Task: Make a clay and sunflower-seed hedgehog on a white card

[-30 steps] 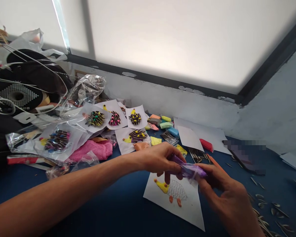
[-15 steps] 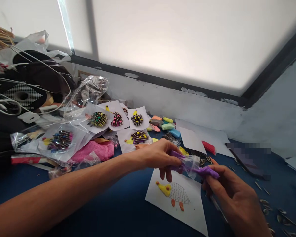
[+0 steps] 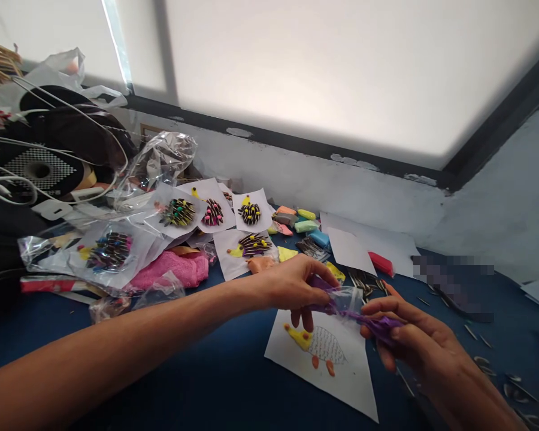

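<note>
My left hand (image 3: pixel 303 287) is closed on a clear plastic wrapper (image 3: pixel 348 299) with purple clay inside. From its mouth a stretched strand of purple modelling clay (image 3: pixel 384 328) runs to my right hand (image 3: pixel 413 335), whose thumb and fingers pinch the other end. Below both hands lies a sheet of white paper (image 3: pixel 291 365) with a hedgehog drawing (image 3: pixel 327 347). The hedgehog has a yellow clay face, orange-brown clay feet and nose, and a body of pencil marks. My left fingers hang over the sheet's top edge.
Finished hedgehog pictures (image 3: pixel 250 214) with seed-covered backs lie at the back left, near a pink cloth (image 3: pixel 173 270). Coloured clay packs (image 3: pixel 306 226) and a red pack (image 3: pixel 381 263) sit along the wall. Loose seeds (image 3: pixel 516 389) are scattered at right. A speaker-like device (image 3: pixel 40 170) stands far left.
My right hand has moved slightly right and down, its fingers spread more along the clay. The purple strand is longer and thinner. My left hand stays nearly in place.
</note>
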`<action>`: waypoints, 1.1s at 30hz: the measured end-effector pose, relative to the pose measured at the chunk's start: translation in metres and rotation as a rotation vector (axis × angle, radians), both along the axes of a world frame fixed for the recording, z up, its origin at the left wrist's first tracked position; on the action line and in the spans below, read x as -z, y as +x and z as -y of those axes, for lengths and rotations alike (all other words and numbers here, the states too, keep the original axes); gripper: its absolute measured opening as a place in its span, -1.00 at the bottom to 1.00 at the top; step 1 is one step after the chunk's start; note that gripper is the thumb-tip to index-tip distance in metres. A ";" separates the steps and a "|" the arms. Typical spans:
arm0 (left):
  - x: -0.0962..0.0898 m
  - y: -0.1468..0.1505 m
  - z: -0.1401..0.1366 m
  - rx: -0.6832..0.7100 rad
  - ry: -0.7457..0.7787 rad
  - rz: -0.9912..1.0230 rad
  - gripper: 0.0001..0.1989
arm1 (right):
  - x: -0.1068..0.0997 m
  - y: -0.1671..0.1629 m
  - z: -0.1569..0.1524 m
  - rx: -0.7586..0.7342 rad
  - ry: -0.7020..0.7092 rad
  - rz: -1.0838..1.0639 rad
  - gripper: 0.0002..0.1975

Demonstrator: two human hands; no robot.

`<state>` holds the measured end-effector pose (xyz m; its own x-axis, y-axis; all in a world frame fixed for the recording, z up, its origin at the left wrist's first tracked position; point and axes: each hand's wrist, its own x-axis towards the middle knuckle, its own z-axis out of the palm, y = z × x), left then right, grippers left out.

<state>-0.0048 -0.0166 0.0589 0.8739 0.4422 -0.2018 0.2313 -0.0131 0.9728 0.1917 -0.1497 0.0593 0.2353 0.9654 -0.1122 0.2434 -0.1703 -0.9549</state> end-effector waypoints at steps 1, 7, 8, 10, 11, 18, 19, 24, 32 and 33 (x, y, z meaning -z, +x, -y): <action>0.000 0.000 0.000 0.004 0.007 0.009 -0.61 | 0.001 0.003 0.000 -0.020 -0.008 0.048 -0.74; -0.001 0.002 0.003 0.006 0.057 -0.015 -0.63 | 0.000 0.007 -0.003 -0.165 0.102 0.440 -0.62; -0.001 0.002 0.003 0.012 0.057 -0.012 -0.63 | -0.001 0.003 -0.003 -0.117 0.118 0.489 -0.64; -0.001 0.002 0.003 0.027 0.056 0.005 -0.64 | -0.003 -0.008 -0.003 -0.031 0.192 0.508 -0.66; 0.000 0.002 0.002 0.031 0.060 0.014 -0.64 | -0.003 -0.013 -0.003 -0.017 0.189 0.509 -0.66; 0.006 0.003 0.005 0.098 0.058 0.072 -0.71 | 0.001 -0.022 -0.004 -0.070 0.187 0.482 -0.74; 0.006 0.003 0.006 0.101 0.051 0.076 -0.71 | 0.002 -0.022 -0.004 -0.080 0.186 0.488 -0.75; 0.003 0.004 0.009 0.075 0.046 0.056 -0.69 | 0.003 -0.020 -0.001 -0.105 0.215 0.626 -0.82; -0.002 0.003 0.009 0.026 0.073 -0.016 -0.61 | -0.001 -0.023 0.005 0.254 0.340 0.568 -0.74; -0.003 0.002 0.007 0.014 0.104 -0.030 -0.64 | -0.002 -0.023 0.004 0.307 0.337 0.544 -0.73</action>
<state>-0.0024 -0.0239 0.0624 0.8743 0.4500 -0.1819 0.2597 -0.1172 0.9585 0.1690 -0.1537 0.0614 0.4399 0.8083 0.3914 0.6894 -0.0246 -0.7240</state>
